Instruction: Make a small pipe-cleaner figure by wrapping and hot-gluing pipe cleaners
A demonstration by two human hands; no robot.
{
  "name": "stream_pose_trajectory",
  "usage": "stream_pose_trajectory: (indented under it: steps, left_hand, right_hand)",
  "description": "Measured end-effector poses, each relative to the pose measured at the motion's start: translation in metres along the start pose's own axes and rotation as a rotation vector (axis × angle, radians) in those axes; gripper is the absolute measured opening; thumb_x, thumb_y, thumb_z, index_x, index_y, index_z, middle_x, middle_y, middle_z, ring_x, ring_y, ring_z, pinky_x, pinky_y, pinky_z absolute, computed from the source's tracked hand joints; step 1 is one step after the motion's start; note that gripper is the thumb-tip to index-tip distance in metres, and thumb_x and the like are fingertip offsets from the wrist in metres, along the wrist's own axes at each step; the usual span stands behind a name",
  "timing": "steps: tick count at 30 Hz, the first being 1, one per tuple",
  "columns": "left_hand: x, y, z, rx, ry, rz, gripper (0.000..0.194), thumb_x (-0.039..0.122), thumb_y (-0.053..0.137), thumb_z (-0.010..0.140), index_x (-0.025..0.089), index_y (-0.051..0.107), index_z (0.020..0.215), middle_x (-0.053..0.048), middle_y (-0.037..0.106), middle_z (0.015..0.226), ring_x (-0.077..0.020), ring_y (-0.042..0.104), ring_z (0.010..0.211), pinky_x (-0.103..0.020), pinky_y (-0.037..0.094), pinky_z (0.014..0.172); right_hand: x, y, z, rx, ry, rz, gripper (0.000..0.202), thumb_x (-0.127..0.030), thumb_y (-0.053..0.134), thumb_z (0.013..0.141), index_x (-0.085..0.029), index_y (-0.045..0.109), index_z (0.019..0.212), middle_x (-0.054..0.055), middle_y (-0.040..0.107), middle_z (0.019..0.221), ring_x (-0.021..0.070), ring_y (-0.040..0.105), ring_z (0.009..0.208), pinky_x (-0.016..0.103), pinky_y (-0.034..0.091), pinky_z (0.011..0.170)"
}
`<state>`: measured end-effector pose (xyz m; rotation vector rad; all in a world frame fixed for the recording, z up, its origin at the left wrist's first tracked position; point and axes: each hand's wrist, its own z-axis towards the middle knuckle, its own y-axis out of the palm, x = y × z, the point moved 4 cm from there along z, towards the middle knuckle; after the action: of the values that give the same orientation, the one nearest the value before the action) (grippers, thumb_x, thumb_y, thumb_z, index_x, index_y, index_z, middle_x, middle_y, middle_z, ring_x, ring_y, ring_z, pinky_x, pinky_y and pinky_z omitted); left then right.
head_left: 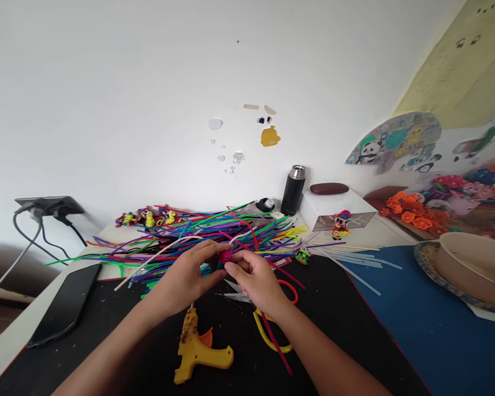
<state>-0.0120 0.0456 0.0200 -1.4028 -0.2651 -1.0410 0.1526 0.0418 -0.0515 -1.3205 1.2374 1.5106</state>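
My left hand (192, 278) is closed around a small magenta fuzzy piece (225, 256), apparently coiled pipe cleaner; part of it is hidden by the fingers. From the right side, my right hand (258, 280) pinches at the same piece with thumb and forefinger. A long magenta pipe cleaner (277, 344) trails out below my right hand, across the scissors. Those scissors (286, 347), with yellow and red handles, lie partly under my right hand. Nearer me, a yellow glue gun (202, 352) rests on the black mat (140, 352).
Behind my hands spreads a pile of coloured pipe cleaners (173, 236). A small pipe-cleaner figure (341, 224) stands before a white box (334, 203). A black flask (293, 190) is at the wall. A phone (68, 305) lies left; clear glue sticks (361, 258) lie right.
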Motion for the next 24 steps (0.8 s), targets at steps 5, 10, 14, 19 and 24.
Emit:
stream_pose_trajectory:
  steps: [5,10,14,19,24]
  left_hand:
    - [-0.0045,-0.0001,-0.0015,-0.011,-0.008,-0.001,0.040,0.033,0.074,0.090,0.029,0.077,0.130,-0.007,0.077,0.132,-0.0309,0.071,0.124,-0.039,0.057,0.106]
    - [-0.0040,-0.0015,-0.0012,-0.019,-0.015,0.005,0.041,0.035,0.072,0.092,0.029,0.076,0.133,-0.006,0.078,0.130,-0.0302,0.072,0.122,-0.038,0.057,0.106]
    - [-0.0027,-0.0018,-0.0007,-0.038,-0.021,0.033,0.042,0.035,0.070,0.093,0.027,0.075,0.134,-0.007,0.077,0.133,-0.0294,0.072,0.123,-0.038,0.057,0.105]
    - [-0.0027,-0.0018,-0.0010,-0.041,-0.002,0.091,0.044,0.031,0.067,0.093,0.025,0.073,0.136,-0.009,0.076,0.135,-0.0289,0.071,0.125,-0.038,0.056,0.106]
    - [-0.0054,-0.0028,-0.0005,-0.031,0.011,0.125,0.044,0.031,0.066,0.093,0.025,0.073,0.136,-0.009,0.076,0.130,-0.0291,0.072,0.121,-0.040,0.056,0.106]
  right_hand:
    - [0.0004,-0.0013,0.0004,-0.003,-0.010,-0.033,0.042,-0.061,0.081,0.085,-0.021,0.069,0.093,-0.008,0.049,0.058,0.0095,0.039,0.042,0.025,0.026,0.043]
    - [0.0003,-0.0020,0.0004,-0.002,-0.010,-0.038,0.042,-0.060,0.079,0.086,-0.020,0.070,0.097,-0.008,0.049,0.057,0.0101,0.040,0.043,0.025,0.027,0.044]
    - [0.0013,-0.0028,0.0002,0.018,-0.012,-0.079,0.042,-0.058,0.079,0.085,-0.019,0.071,0.097,-0.008,0.049,0.058,0.0100,0.041,0.043,0.025,0.028,0.045]
    - [0.0010,-0.0036,0.0003,0.032,-0.010,-0.099,0.039,-0.055,0.079,0.086,-0.018,0.072,0.097,-0.008,0.049,0.057,0.0104,0.041,0.045,0.025,0.029,0.045]
    - [0.0003,-0.0050,0.0004,0.035,-0.017,-0.106,0.036,-0.053,0.077,0.087,-0.019,0.073,0.097,-0.007,0.049,0.058,0.0109,0.042,0.045,0.025,0.029,0.045]
